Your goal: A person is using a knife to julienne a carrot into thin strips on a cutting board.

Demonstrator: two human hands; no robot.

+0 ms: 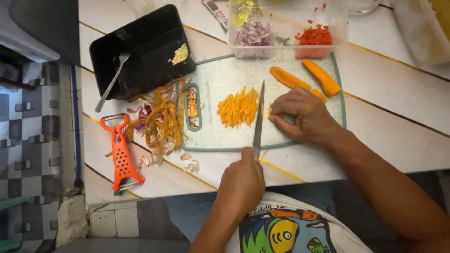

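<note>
My left hand (241,180) grips the handle of a long kitchen knife (258,119), whose blade stands on edge on a pale green cutting board (220,75). My right hand (302,117) presses down a piece of carrot at the blade's right side, mostly hidden under the fingers. Left of the blade lies a pile of thin carrot strips (239,107). Two larger peeled carrot pieces (321,77) rest at the board's far right.
A clear tub (337,30) behind the board holds chopped purple onion and red pepper. A black tray (140,51) with a spoon sits at the back left. Carrot peelings (164,119), garlic skins and an orange peeler (120,157) lie left of the board.
</note>
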